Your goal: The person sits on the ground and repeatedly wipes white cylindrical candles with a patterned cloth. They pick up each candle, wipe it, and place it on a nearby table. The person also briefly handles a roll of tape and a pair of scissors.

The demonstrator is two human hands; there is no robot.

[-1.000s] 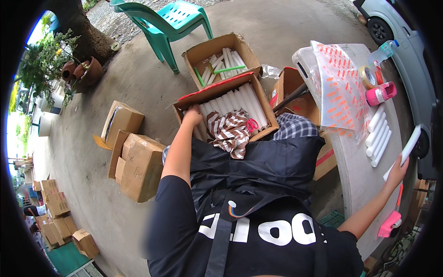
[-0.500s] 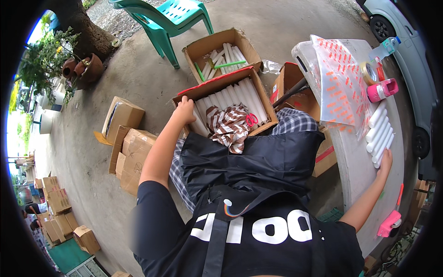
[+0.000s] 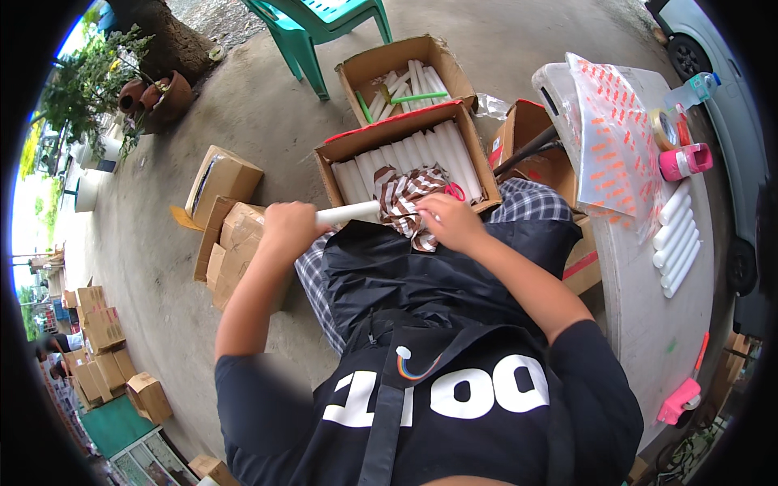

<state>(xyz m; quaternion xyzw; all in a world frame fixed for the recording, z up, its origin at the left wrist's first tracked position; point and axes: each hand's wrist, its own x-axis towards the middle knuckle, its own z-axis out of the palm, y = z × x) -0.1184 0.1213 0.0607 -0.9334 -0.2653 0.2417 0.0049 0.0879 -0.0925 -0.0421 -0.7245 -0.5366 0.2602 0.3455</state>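
My left hand (image 3: 290, 231) is closed round the end of a white candle (image 3: 348, 213), held level over my lap. The candle's other end reaches a crumpled brown-and-white striped cloth (image 3: 401, 198). Fingers of my right hand (image 3: 455, 223) are closed at the right side of this cloth and seem to pinch it. Under the cloth, an open cardboard box (image 3: 331, 174) holds a row of white candles (image 3: 454, 154). Red-handled scissors (image 3: 455, 191) lie in it beside the cloth, partly hidden.
Behind stands another box (image 3: 351, 79) with white and green candles. On the right-hand table (image 3: 640, 356) lie several candles (image 3: 677, 243), plastic bags (image 3: 604, 154), tape (image 3: 664, 130) and a pink tape dispenser (image 3: 685, 162). Cartons (image 3: 235, 243) stand at left, a green chair (image 3: 304, 49) beyond.
My right hand has left the candles on the table and come to the striped cloth. My left hand has moved from the box edge toward me and now holds a candle.
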